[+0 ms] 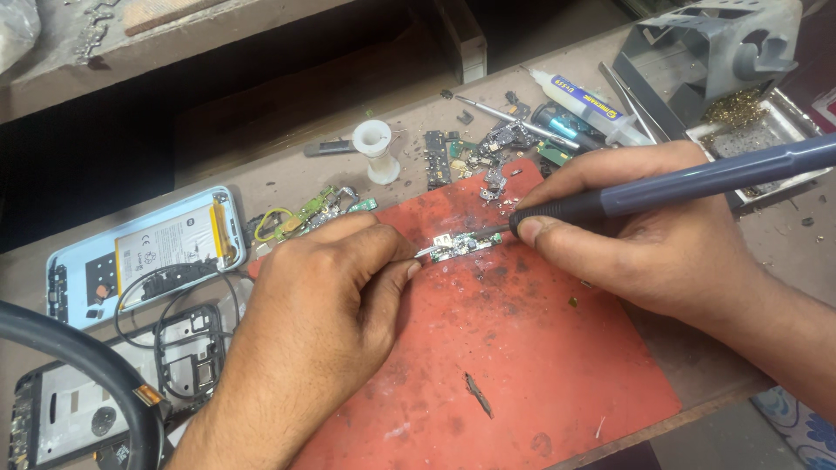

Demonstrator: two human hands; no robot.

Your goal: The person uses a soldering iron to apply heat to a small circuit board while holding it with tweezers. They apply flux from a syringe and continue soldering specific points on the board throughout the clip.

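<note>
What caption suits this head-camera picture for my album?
Right hand touches a grey soldering iron to a small green circuit board, steadied by left hand, on a red mat.

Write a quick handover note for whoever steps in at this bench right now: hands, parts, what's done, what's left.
Left hand: pinching tweezers that pin the small circuit board on the red mat.
Right hand: gripping the soldering iron, tip at the board's right end.
Nearby: opened phone with its battery showing at left, a phone frame below it, loose board pieces and a solder spool behind the mat, iron stand at far right.
Done: phone opened, board out on the mat.
Left: the joint is in progress; whether it has flowed is too small to tell. Nothing reassembled.
</note>
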